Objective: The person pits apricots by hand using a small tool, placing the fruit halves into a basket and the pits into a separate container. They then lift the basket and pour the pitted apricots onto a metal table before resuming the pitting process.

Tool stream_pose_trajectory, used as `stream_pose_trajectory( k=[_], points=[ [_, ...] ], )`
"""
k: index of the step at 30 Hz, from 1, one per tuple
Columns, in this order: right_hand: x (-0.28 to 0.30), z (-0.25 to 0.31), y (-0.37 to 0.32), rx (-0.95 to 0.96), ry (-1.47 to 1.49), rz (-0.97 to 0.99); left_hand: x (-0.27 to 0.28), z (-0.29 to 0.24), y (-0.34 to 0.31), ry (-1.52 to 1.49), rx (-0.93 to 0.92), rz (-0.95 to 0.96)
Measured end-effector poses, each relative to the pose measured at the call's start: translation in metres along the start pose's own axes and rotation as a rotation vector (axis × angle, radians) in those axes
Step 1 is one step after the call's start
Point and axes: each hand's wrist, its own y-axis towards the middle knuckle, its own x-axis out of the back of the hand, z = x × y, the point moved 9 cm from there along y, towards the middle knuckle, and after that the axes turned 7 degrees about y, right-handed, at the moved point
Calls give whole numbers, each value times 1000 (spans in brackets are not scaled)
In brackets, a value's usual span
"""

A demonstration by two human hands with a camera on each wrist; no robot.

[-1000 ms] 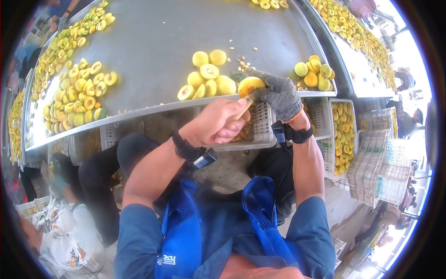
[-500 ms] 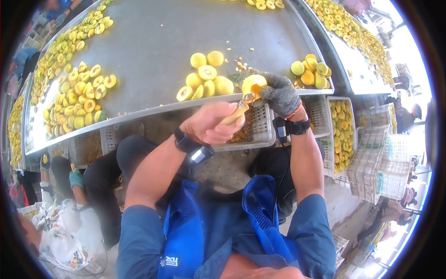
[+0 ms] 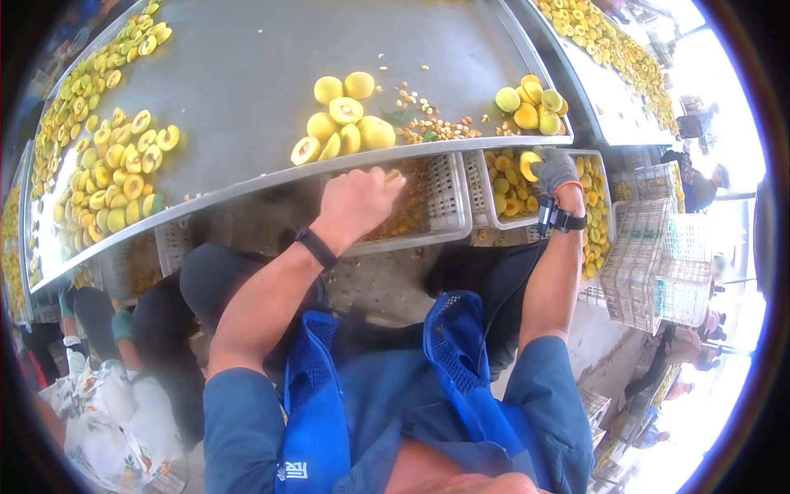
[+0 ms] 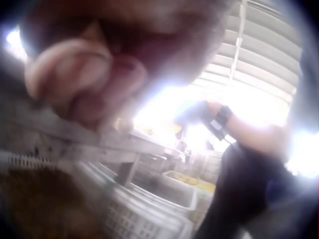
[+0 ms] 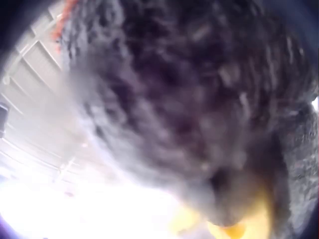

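My bare left hand point(image 3: 355, 204) grips a short wooden-handled pitting spoon point(image 3: 394, 175) just below the table's front edge; the fingers hide most of it. In the left wrist view, that hand point(image 4: 89, 79) is blurred, with fingers curled. My right hand point(image 3: 558, 170), in a dark grey knitted glove, holds a yellow peach half point(image 3: 529, 165) over a white crate point(image 3: 504, 222) of peach halves. The right wrist view shows the glove point(image 5: 174, 99) close up, with part of the peach half point(image 5: 254, 224) below its fingers.
On the metal table point(image 3: 247, 90) lie a group of peaches point(image 3: 374, 134), scattered stones point(image 3: 444, 132), a small heap of peaches point(image 3: 550, 122) and a long pile of halves point(image 3: 115, 177). Another crate point(image 3: 448, 198) holding stones sits under the edge. Stacked crates point(image 3: 650, 272) stand right.
My right hand has moved right and off the table edge, carrying the peach half over the crate. My left hand has drawn away from the fruit, to the left, with the spoon.
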Motion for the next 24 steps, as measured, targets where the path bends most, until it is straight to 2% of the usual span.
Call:
stream_pose_trajectory(
  k=[1, 5, 6, 9, 10, 11, 13, 18, 21, 22, 24],
  points=[
    [-2, -2, -4, -33, -137, -14, 3, 1, -3, -25, 11, -32],
    [9, 25, -12, -24, 107, -175, 0, 3, -4, -35, 24, 22],
    [10, 54, -14, 4, 108, -147, 2, 0, -7, -37, 10, 27],
    [-22, 128, -6, 350, 371, -105, -2, -4, -12, -22, -19, 70],
    [-31, 159, -7, 426, 376, -69, -4, -7, -14, -24, -23, 82],
    [-39, 193, -9, 503, 379, -34, -4, -9, -15, -25, -28, 92],
    [-60, 251, -2, 519, 268, 27, -3, -10, -17, -41, -3, 151],
    [-118, 365, 22, 969, 152, 107, -2, 1, -20, -68, -47, 131],
    [-171, 380, 51, 824, -160, 392, 6, 5, -23, -74, -80, 45],
    [-151, 398, 27, 873, -239, 390, 8, 8, -22, -78, -68, 54],
    [-179, 388, 49, 723, -205, 463, 14, 6, -24, -91, -60, 71]
  ],
)
